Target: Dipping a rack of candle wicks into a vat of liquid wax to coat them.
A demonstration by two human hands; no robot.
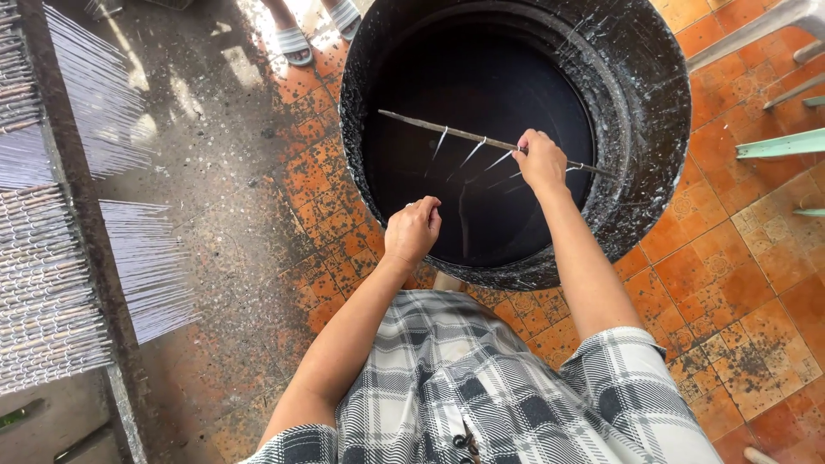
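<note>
A large black drum (640,103) splashed with white stands on the tiled floor, full of a dark liquid (490,94). My right hand (540,159) grips a thin stick (412,121) held level over the liquid, and several thin white wires hang from it toward the surface. My left hand (413,230) hovers at the near rim of the drum with its fingers curled, pinching something thin that I cannot make out.
Racks of thin white wires (51,283) lie in rows along the left on a dark frame. A person's sandalled feet (296,43) stand beyond the drum. Pale green chair legs (778,142) reach in at the right. The orange floor tiles (730,283) are stained.
</note>
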